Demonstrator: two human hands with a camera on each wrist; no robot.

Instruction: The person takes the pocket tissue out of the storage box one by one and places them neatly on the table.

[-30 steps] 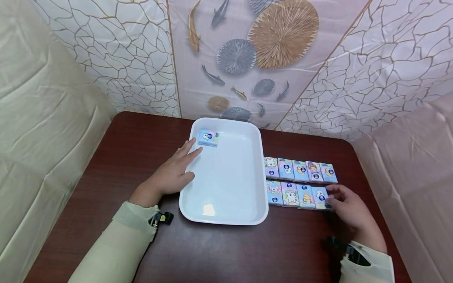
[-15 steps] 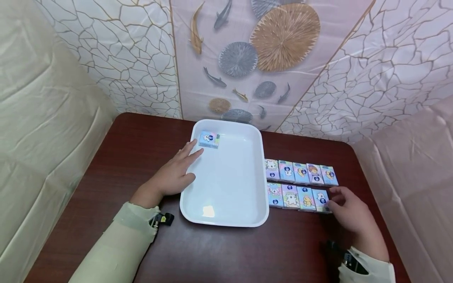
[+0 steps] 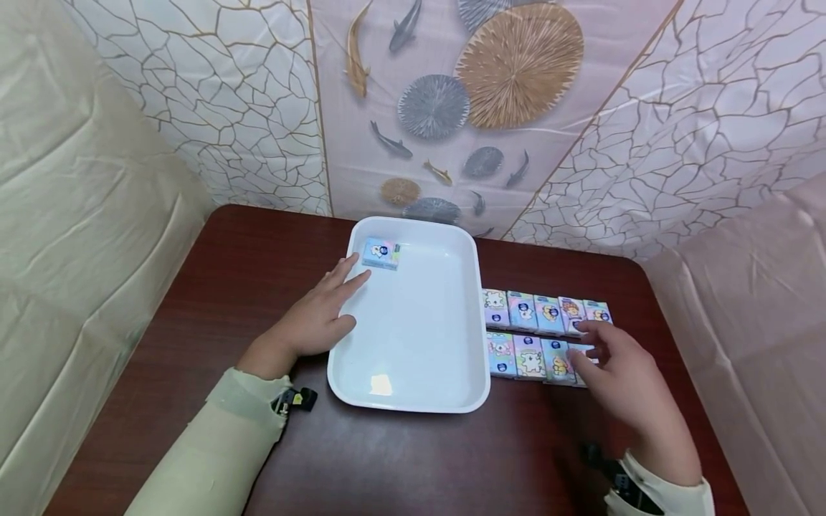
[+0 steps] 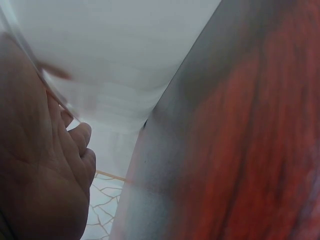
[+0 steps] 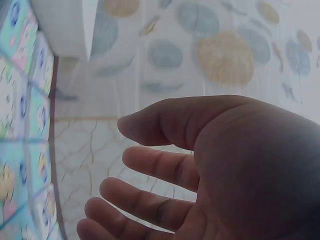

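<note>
My left hand (image 3: 315, 315) rests on the left rim of a white rectangular tray (image 3: 413, 401), its fingers extended over the edge. One small pastel pack with a cartoon print (image 3: 381, 254) lies inside the tray's far left corner, just beyond the fingertips. To the right of the tray, several similar packs lie in two rows, a far row (image 3: 521, 312) and a near row (image 3: 529, 355). Above the right end of these rows hovers my right hand (image 3: 629, 380), partly covering the end packs. In the right wrist view, its thumb and fingers (image 5: 150, 202) are apart with nothing between them.
Everything stands on a dark reddish-brown table (image 3: 413, 466). Behind it hangs a patterned cloth (image 3: 258, 107), with plain pale cloth (image 3: 84, 215) at the left and right. The tray's right edge meets the left ends of the pack rows.
My right hand has left the right edge of the near row's end pack and moved slightly left and up over the packs. The left hand stays on the tray rim.
</note>
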